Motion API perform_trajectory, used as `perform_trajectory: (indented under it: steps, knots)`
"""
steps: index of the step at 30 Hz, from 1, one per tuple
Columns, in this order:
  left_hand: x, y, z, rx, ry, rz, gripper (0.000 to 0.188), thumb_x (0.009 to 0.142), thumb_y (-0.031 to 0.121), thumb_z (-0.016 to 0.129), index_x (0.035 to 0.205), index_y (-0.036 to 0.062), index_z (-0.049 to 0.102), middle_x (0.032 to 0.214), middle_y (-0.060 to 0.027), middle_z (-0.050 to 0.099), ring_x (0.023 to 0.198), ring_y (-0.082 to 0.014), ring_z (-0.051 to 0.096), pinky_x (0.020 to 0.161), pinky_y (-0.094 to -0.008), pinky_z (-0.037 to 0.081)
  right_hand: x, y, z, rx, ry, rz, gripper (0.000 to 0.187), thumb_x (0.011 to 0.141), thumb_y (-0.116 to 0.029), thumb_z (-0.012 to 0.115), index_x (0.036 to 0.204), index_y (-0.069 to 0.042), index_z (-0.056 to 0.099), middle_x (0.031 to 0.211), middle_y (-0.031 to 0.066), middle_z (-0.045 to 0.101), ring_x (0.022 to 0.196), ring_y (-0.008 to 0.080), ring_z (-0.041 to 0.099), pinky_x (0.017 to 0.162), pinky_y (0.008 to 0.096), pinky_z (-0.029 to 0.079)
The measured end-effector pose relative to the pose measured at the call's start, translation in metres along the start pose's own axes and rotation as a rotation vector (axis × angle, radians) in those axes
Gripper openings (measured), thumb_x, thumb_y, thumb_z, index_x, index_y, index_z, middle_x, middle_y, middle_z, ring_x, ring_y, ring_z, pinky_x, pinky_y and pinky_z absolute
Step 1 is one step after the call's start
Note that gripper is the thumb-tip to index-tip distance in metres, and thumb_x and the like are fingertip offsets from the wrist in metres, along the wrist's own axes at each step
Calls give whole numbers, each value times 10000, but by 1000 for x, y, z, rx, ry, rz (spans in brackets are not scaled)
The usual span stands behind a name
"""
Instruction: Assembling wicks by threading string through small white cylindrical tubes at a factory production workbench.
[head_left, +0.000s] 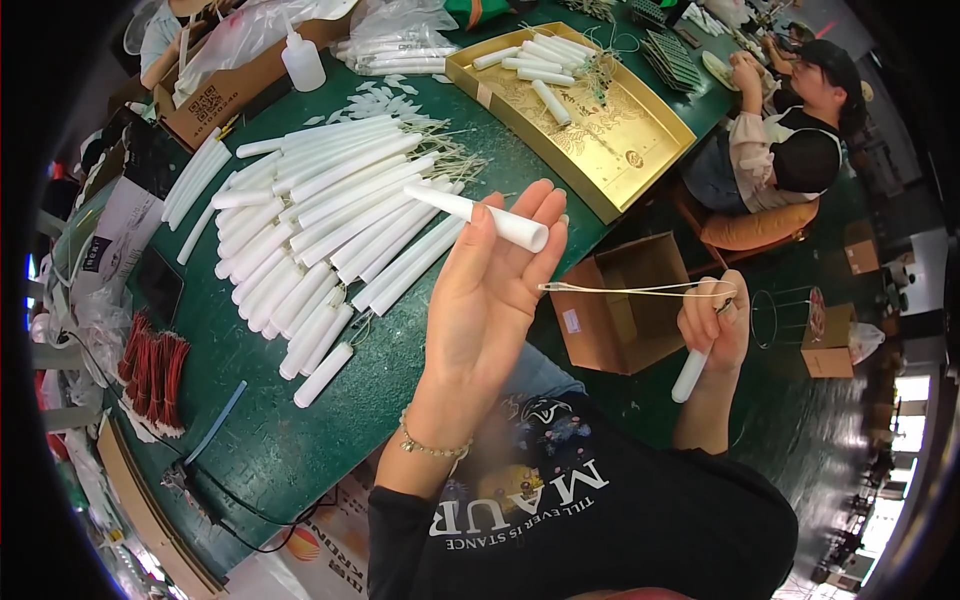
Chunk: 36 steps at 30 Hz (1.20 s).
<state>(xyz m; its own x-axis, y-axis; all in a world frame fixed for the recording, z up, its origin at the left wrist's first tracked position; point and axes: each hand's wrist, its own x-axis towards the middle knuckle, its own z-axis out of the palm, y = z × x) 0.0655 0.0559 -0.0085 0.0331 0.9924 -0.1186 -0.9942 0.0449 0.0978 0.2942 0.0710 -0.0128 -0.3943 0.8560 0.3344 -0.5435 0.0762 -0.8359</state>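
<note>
My left hand (475, 290), palm up, pinches a hollow white plastic candle tube (510, 226) under the thumb. One end of this tube narrows to a pointed tip, and the other end is open toward the right. Off to the right, my right hand (718, 315) has its fingers closed round a second white tube (690, 377), which pokes out below. From these fingers a pair of thin pale wires (640, 290) stretches left, with a small clear bulb-like end near my left fingertips. A large pile of white candle tubes (340, 185) with wire ends lies beyond my left hand.
A gold tray (610, 165) with several white tubes stands at the back. Small white tips (385, 100) lie near a white squeeze bottle (304, 62). Red wire bundles (155, 375) rest at left. A cardboard box (625, 300) stands beyond the table edge; a co-worker (780, 150) sits at right.
</note>
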Motion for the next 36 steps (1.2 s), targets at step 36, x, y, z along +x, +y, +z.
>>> perform_trajectory:
  steps: [36]
  knots:
    - [13,-7,-1,-23,59,28,226,878,167,412,1015,-11,445,1165,-169,441,1083,-256,450,881,-361,440,4,19,-25,-22,177,172,112,847,-140,473,802,-42,441,575,11,368,427,50,308,312,135,277]
